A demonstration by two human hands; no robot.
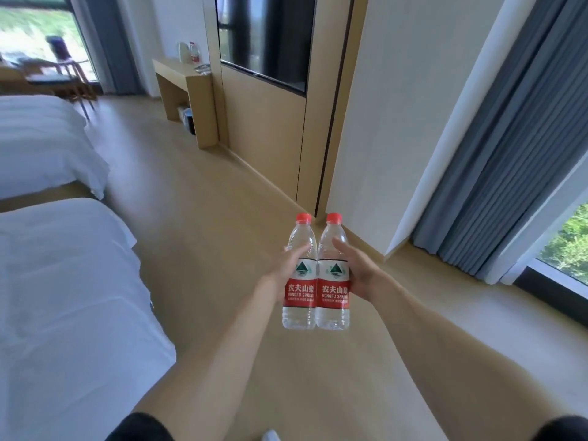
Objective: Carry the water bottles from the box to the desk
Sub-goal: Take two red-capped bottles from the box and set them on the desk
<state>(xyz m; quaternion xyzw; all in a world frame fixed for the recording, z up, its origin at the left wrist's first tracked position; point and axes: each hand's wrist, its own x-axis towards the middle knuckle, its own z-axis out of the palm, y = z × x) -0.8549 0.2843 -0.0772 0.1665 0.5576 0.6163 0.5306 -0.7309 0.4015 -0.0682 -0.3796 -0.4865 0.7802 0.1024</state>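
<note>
Two bottles are held upright in mid-air over the floor [197,218], side by side and touching, well apart from the surface [178,71] at the far end of the room. Taken from left to right: the left hand [286,265] is wrapped round the left bottle [299,281] at the label, its thumb laid across the shoulder and its fingers curled behind, out of sight. The right bottle [333,281] is gripped the same way by the right hand [356,272], thumb on the near side, fingers hidden behind the label.

Both bottles appear full and capped in red, so some weight is to be expected, though each is judged easily managed by one hand. The clear plastic is thin and ribbed and is likely to give under a hard squeeze; the smooth label band may be slippery. The waist at the label is judged the best place to hold, as is done now, with the base kept low so that the load hangs straight.

The box is not in view. The surface is small and blurred; what may be a bottle and a pale, kettle-like shape are made out on it, but not with certainty. The beds [47,281] at the left are cut off by the frame, and the chair [60,68] by the far window is smeared.
</note>
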